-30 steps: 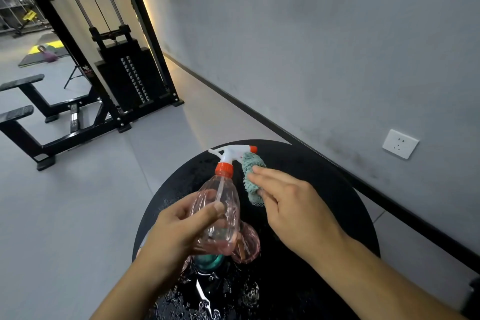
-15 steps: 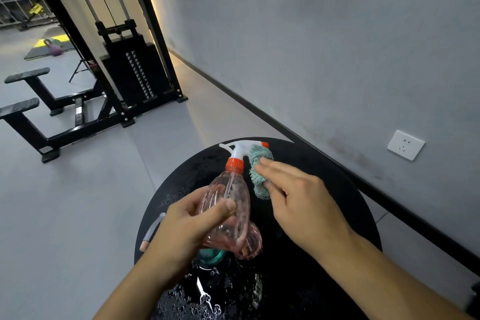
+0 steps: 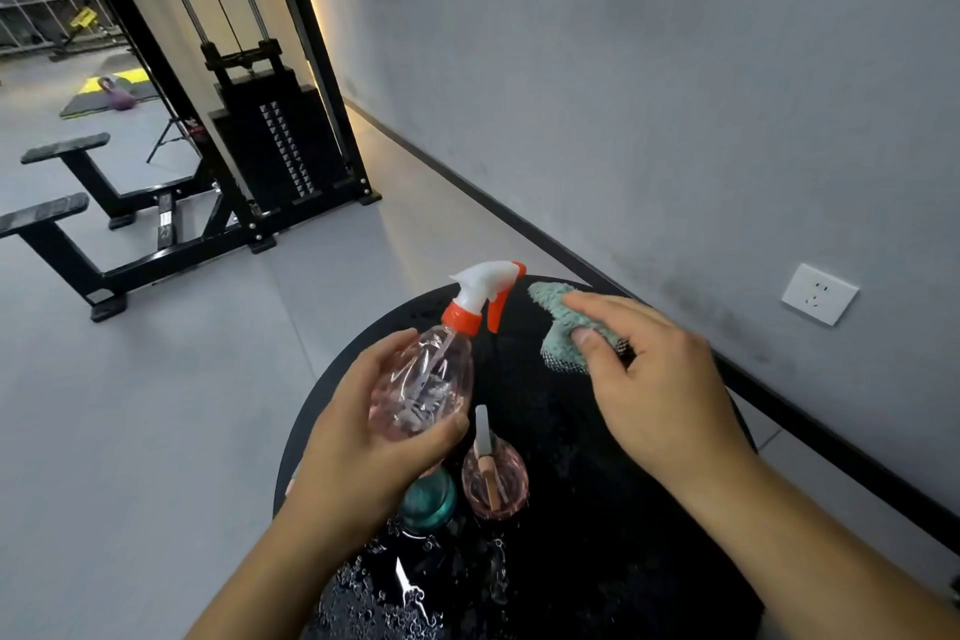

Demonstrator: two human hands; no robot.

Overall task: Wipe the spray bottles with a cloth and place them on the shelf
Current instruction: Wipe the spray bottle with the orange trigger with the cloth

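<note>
My left hand (image 3: 358, 431) grips a clear pink spray bottle (image 3: 423, 387) with a white and orange trigger head, held tilted above the round black table (image 3: 649, 561). My right hand (image 3: 654, 379) pinches a teal cloth (image 3: 563, 327) to the right of the bottle, apart from it. Two more bottles stand on the table below the held one: a pink one (image 3: 493, 481) and a teal one (image 3: 428, 502), partly hidden by my left hand.
The table's near part is wet with water drops (image 3: 395, 592). A grey wall with a white socket (image 3: 819, 294) runs along the right. A black cable weight machine (image 3: 270, 146) and benches (image 3: 62, 218) stand on the grey floor at the left.
My right hand with the cloth has pulled away to the right, off the bottle's neck. The bottle's trigger head has turned so the orange trigger faces me.
</note>
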